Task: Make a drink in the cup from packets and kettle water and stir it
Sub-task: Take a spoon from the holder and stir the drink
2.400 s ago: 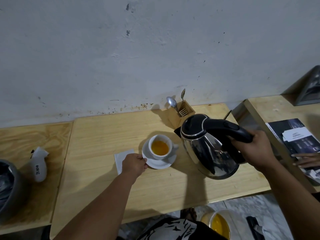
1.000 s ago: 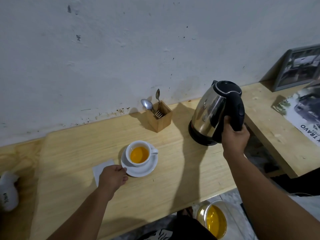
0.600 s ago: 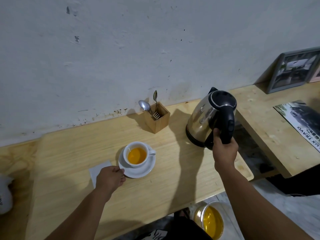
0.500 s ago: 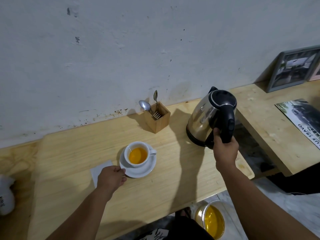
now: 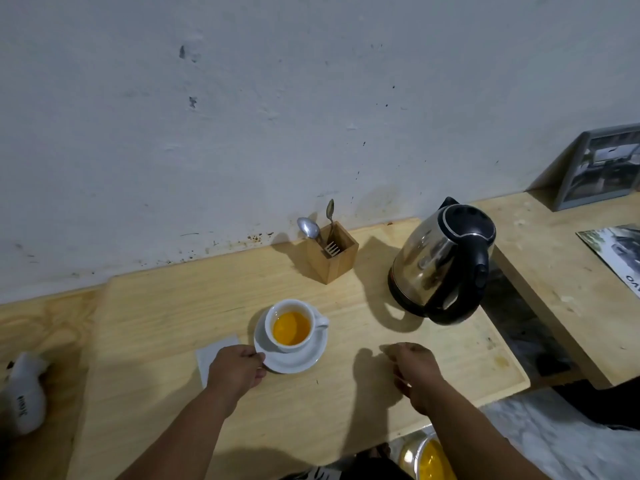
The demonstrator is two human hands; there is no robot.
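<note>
A white cup (image 5: 292,306) holding orange liquid stands on a white saucer (image 5: 304,360) in the middle of the wooden table (image 5: 156,306). My left hand (image 5: 235,370) pinches the saucer's near-left rim. The steel kettle (image 5: 443,268) with a black lid and handle stands by itself at the table's right end. My right hand (image 5: 415,370) hovers over the table between cup and kettle, fingers loosely curled, holding nothing. A white packet (image 5: 211,351) lies flat partly under my left hand. A wooden holder (image 5: 334,259) by the wall carries a spoon (image 5: 309,227) and a fork.
A second wooden surface (image 5: 561,271) on the right bears a magazine (image 5: 620,251) and a framed picture (image 5: 602,168). A white object (image 5: 24,393) lies at the far left. Below the table edge sits a bowl of orange liquid (image 5: 429,460).
My right hand set the kettle down at the table's right end, let go of its handle and moved left toward the cup. My left hand stayed on the saucer.
</note>
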